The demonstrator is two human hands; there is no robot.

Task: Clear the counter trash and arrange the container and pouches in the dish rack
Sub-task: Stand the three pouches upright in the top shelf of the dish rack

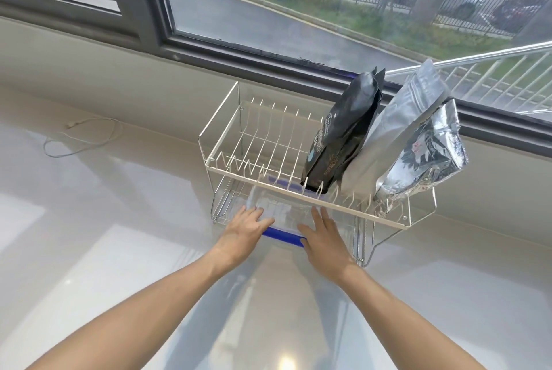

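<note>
A white two-tier wire dish rack point(310, 221) stands on the pale counter by the window. Three pouches lean upright in its top tier at the right: a black pouch point(343, 136), a matte silver pouch point(397, 130) and a crinkled shiny silver pouch point(424, 157). A clear plastic container with a blue rim point(283, 235) sits partly inside the lower tier. My left hand point(243, 230) rests flat on its left front corner. My right hand point(324, 235) lies flat on its right front corner. Fingers of both hands are spread.
A white cable point(80, 136) lies coiled on the counter at the back left. The window frame and sill run right behind the rack. The left part of the rack's top tier holds nothing.
</note>
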